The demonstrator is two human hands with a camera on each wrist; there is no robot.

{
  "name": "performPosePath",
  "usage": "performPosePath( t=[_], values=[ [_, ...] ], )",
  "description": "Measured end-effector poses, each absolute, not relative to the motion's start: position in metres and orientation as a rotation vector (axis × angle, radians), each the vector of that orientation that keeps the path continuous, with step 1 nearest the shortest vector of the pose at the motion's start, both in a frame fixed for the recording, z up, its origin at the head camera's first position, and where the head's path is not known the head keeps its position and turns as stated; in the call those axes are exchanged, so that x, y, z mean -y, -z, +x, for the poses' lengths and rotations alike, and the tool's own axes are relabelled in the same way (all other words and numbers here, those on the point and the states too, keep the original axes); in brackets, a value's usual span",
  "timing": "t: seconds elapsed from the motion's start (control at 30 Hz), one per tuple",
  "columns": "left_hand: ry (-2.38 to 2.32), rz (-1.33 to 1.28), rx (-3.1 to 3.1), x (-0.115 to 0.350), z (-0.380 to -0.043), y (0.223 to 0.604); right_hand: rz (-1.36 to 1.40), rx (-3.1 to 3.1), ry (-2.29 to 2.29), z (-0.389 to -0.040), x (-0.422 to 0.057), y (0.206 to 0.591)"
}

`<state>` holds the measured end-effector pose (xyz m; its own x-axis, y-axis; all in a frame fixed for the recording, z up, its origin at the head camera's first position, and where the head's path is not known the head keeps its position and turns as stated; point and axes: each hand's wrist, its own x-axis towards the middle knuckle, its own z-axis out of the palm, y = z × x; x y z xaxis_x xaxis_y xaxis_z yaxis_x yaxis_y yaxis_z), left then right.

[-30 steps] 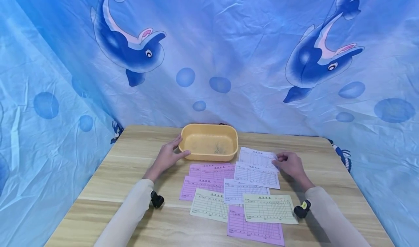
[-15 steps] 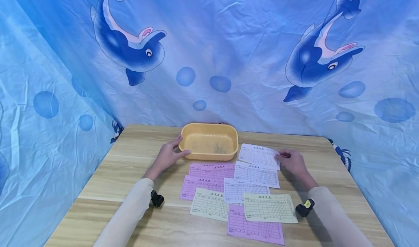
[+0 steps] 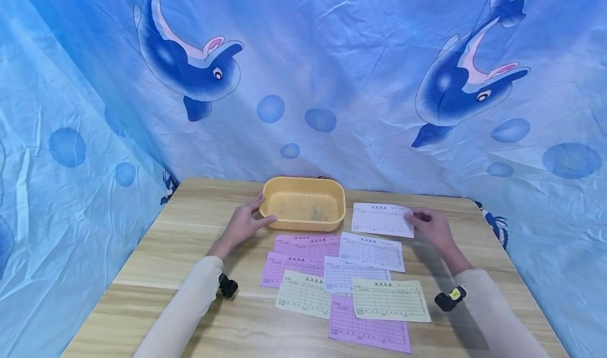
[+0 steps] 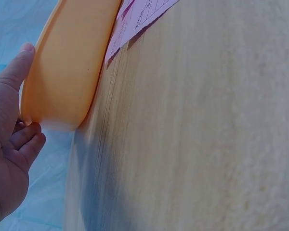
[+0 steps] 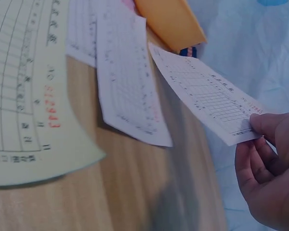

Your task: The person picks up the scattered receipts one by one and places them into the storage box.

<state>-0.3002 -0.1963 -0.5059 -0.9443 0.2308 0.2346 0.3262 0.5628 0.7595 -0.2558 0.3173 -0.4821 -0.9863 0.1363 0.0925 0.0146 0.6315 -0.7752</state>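
Observation:
At the left end of a yellow plastic basin (image 3: pixel 303 225), my left hand (image 3: pixel 243 225) grips the corner. The thumb lies along the basin's near side and the other fingers reach round its end, as the left wrist view shows. My right hand (image 3: pixel 432 230) pinches a white printed receipt slip (image 3: pixel 382 220) by its right edge, between thumb and fingers. In the right wrist view that slip (image 5: pixel 207 96) is raised off the wood and slants away from the hand. Just nearer lies another white slip (image 3: pixel 371 251), overlapping a third white slip (image 3: pixel 348 276).
Pink slips (image 3: pixel 289 271) lie in front of the basin. Toward the front are a green slip (image 3: pixel 301 294), a second green slip (image 3: pixel 391 300) and a pink slip (image 3: pixel 367 334) partly under it. A blue dolphin-print curtain (image 3: pixel 303 84) hangs behind the wooden table (image 3: pixel 156 273).
My right hand has drawn the white slip away from the overlapping slip below it, moving slightly back and to the right. My left hand stays on the basin.

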Motion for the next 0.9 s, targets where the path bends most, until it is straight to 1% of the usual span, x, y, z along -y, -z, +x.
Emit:
performPosePath(
  t=[0.47, 0.9],
  values=[
    [1.341, -0.487, 2.677, 0.197, -0.302, 0.506, -0.084, 2.560, -1.384, -0.258, -0.322, 0.436],
    [1.340, -0.483, 2.684, 0.196, -0.301, 0.505, -0.092, 2.556, -1.283, -0.270, -0.317, 0.398]
  ],
)
